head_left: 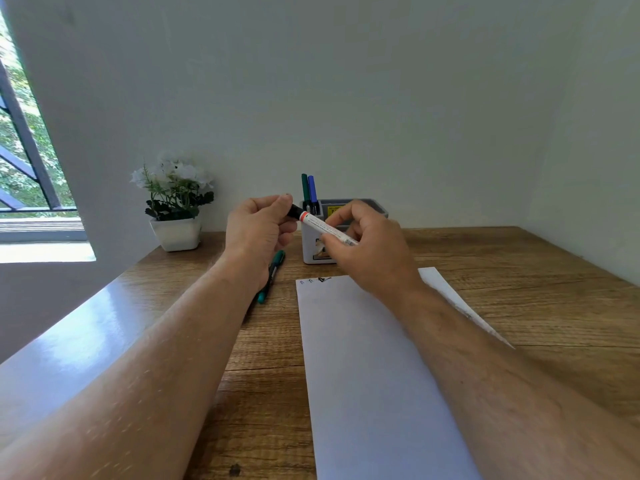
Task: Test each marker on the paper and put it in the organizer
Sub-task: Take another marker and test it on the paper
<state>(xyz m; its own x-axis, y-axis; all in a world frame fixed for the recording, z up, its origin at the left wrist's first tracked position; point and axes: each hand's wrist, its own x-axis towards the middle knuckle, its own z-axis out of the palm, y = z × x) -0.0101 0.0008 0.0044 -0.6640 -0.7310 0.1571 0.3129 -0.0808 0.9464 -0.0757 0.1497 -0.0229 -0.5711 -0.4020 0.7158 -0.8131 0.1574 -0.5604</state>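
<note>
The right hand (363,244) pinches the white marker (327,230) by its barrel, above the paper's (363,358) far edge and just in front of the organizer (311,244); the left hand (258,230) grips its black cap (294,212). A crooked or sudden tug could jerk the tip across fingers or knock the organizer.
</note>
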